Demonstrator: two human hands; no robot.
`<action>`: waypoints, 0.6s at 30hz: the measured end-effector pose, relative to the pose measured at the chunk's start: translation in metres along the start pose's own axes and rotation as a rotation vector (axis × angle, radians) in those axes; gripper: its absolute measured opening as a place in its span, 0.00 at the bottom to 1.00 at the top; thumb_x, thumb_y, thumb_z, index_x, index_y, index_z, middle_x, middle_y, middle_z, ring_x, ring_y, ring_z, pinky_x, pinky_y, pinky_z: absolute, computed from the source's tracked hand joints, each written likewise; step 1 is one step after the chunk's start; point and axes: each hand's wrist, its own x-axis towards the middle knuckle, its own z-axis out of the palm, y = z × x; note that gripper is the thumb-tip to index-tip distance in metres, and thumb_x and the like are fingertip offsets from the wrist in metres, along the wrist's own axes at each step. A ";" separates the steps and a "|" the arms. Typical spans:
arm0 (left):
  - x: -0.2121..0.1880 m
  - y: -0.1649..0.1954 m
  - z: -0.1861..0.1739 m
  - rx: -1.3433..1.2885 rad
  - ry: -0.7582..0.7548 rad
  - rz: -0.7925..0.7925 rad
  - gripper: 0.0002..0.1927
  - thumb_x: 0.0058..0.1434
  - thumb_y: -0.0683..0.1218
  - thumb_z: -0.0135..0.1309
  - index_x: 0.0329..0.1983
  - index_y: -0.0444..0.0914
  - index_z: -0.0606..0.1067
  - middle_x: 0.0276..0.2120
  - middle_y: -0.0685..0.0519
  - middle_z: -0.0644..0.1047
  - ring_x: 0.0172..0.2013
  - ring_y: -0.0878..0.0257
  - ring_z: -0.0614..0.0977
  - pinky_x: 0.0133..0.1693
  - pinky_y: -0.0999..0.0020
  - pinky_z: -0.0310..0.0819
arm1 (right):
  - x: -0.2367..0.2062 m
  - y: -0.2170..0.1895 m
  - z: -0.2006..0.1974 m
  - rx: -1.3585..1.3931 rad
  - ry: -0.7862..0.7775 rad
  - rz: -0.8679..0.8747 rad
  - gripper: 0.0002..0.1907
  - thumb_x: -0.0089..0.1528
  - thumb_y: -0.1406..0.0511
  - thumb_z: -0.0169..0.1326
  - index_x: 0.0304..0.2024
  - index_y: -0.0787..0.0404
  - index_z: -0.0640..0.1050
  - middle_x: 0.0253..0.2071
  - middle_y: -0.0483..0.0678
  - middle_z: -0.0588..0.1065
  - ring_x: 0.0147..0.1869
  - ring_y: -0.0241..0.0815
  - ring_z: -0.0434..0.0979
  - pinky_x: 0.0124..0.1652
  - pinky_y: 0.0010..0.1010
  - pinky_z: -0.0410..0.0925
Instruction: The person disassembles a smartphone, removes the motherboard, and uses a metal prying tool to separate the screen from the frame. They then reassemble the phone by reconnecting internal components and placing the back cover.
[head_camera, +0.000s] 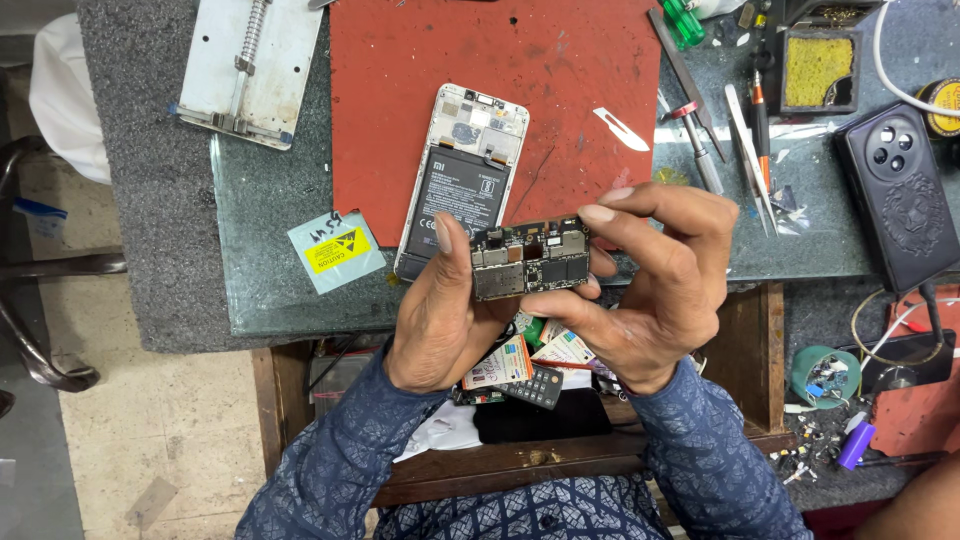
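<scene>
Both my hands hold a small phone circuit board (530, 260) up over the front edge of the workbench. My left hand (440, 315) grips its left end with thumb on top. My right hand (655, 285) pinches its right end between thumb and fingers. Just beyond, an opened phone (462, 185) with its black battery exposed lies face down on a red work mat (400, 110).
A metal board holder (250, 65) lies at the far left. Tweezers, a blade (620, 128) and screwdrivers (700, 150) sit right of the mat, with a black phone (900, 205) further right. An open drawer (520, 400) of cards and parts is below my hands.
</scene>
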 end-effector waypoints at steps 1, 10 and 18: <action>-0.001 0.000 0.000 0.005 0.005 0.002 0.49 0.71 0.71 0.22 0.64 0.24 0.68 0.52 0.31 0.77 0.55 0.43 0.82 0.59 0.47 0.82 | 0.000 0.000 0.000 0.009 0.000 0.000 0.39 0.47 0.47 0.74 0.53 0.59 0.76 0.53 0.47 0.69 0.56 0.42 0.72 0.51 0.32 0.74; 0.000 0.002 -0.001 -0.039 -0.017 -0.026 0.48 0.71 0.71 0.23 0.64 0.24 0.68 0.53 0.31 0.77 0.57 0.42 0.81 0.60 0.49 0.81 | 0.000 0.000 0.002 0.030 -0.001 0.030 0.39 0.46 0.46 0.73 0.50 0.61 0.76 0.50 0.47 0.70 0.56 0.41 0.72 0.51 0.31 0.74; -0.005 -0.009 -0.017 -0.089 0.084 -0.088 0.44 0.72 0.71 0.32 0.63 0.26 0.67 0.56 0.36 0.75 0.59 0.50 0.78 0.62 0.52 0.75 | -0.002 0.004 0.004 0.053 0.011 0.033 0.40 0.45 0.44 0.71 0.49 0.62 0.76 0.50 0.46 0.71 0.54 0.40 0.72 0.51 0.30 0.72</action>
